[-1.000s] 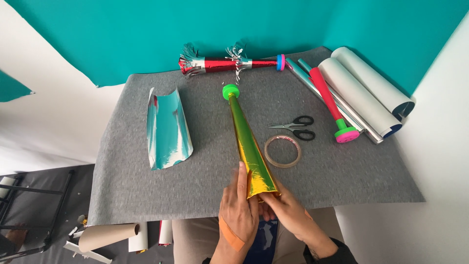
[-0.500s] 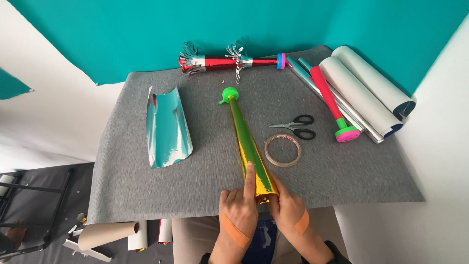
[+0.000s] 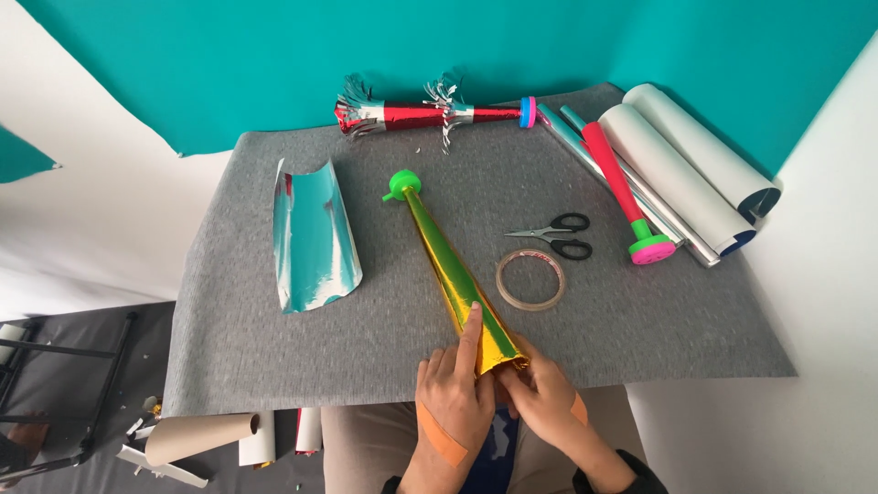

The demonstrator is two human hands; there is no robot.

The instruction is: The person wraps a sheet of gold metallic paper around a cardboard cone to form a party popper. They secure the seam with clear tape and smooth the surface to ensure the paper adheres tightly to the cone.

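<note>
Gold foil already covers the long, narrow cone of shiny paper with a green plastic mouthpiece [image 3: 457,279], which lies slantwise on the grey felt table cover [image 3: 274,357], its green tip pointing away and its wide mouth at the near edge. The left hand [image 3: 455,398] lies flat on the wide end, index finger stretched along the seam and pressing it down. The right hand [image 3: 541,395] pinches the rim of the mouth from the side; both hands sit close together, touching the cone, and neither closes around it fully.

Judging by how things lie, the rolling is done and the seam is being held; whether tape already fixes it cannot be told. The clear roll of sticky tape [image 3: 530,279] lies just beside the cone, untouched, and the black-handled scissors [image 3: 555,236] sit beyond it.

A curled sheet of silver-blue foil [image 3: 313,238] rests well to the left. A finished red and silver fringed horn [image 3: 430,113] lies at the far edge, and a red horn with a pink and green mouthpiece [image 3: 626,206] leans against white and silver paper rolls [image 3: 686,169] on the right.
</note>
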